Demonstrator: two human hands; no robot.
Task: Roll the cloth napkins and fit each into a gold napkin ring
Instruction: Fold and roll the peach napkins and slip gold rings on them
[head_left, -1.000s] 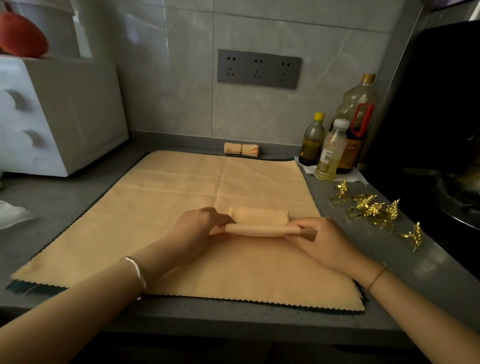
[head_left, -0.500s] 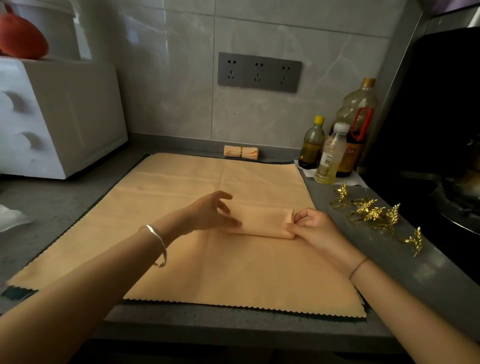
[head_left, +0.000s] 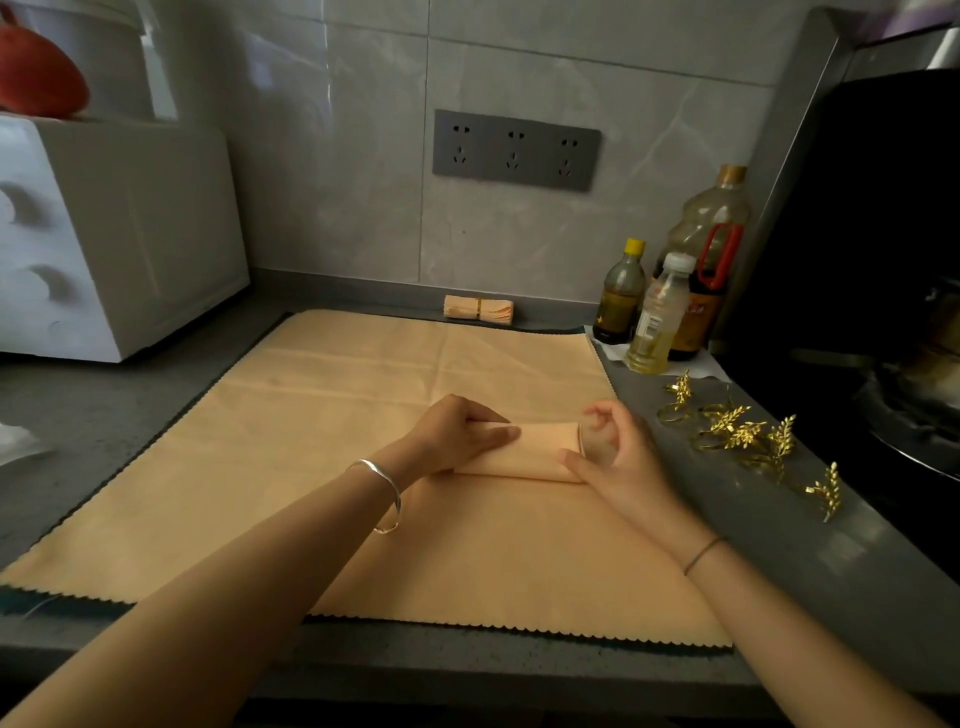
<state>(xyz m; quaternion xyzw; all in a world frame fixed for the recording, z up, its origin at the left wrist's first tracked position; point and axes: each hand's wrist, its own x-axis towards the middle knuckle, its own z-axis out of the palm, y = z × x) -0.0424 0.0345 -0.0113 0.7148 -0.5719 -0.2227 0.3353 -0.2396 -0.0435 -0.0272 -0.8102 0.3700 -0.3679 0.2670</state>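
A peach cloth napkin lies partly rolled on a large peach cloth spread over the grey counter. My left hand lies over the roll's left end, fingers curled round it. My right hand is at the roll's right end, thumb on its front edge, other fingers loosely curled above the end. A finished rolled napkin with a gold band sits at the back by the wall. Several gold leaf napkin rings lie on the counter to the right.
Three bottles stand at the back right on a white paper. A white drawer box sits at the left, a red object on top. A dark stove with a pan is at the far right. The counter's front edge runs near me.
The roll has grown thicker and moved away from me. My left hand came back down onto its left end. My right hand shifted to the right end.
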